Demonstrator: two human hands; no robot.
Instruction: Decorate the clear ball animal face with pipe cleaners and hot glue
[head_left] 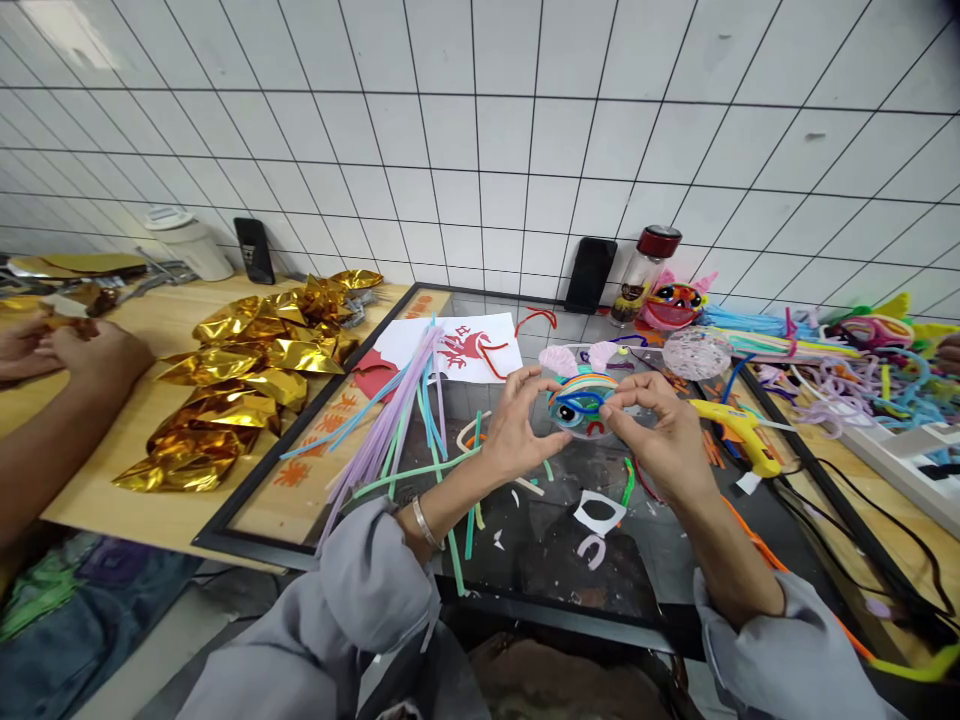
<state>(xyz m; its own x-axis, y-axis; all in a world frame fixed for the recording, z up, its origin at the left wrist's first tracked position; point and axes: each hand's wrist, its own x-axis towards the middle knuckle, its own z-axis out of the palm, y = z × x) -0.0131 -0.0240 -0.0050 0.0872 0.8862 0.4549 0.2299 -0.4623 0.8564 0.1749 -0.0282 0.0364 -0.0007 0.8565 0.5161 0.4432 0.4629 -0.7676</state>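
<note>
A small craft face (pixel 581 385) is held up in front of me, with pink ears, bands of coloured pipe cleaner and a big dark eye on a clear base. My left hand (pixel 517 425) has its curved fingers and thumb at the face's left edge. A blue pipe cleaner (pixel 585 397), bent into a loop, lies over the other eye area; my right hand (pixel 660 430) pinches its right end. Below, a white paper piece with an oval hole (pixel 600 512) and a lilac pipe-cleaner curve (pixel 592 552) rest on the dark board.
Lilac, blue and green pipe cleaners (pixel 397 400) lie left of my hands. A yellow glue gun (pixel 742 435) with cables is at the right. A phone (pixel 590 275) and a bottle (pixel 645 275) stand by the wall. Gold foil (pixel 247 380) lies left, near another person's hands (pixel 82 345).
</note>
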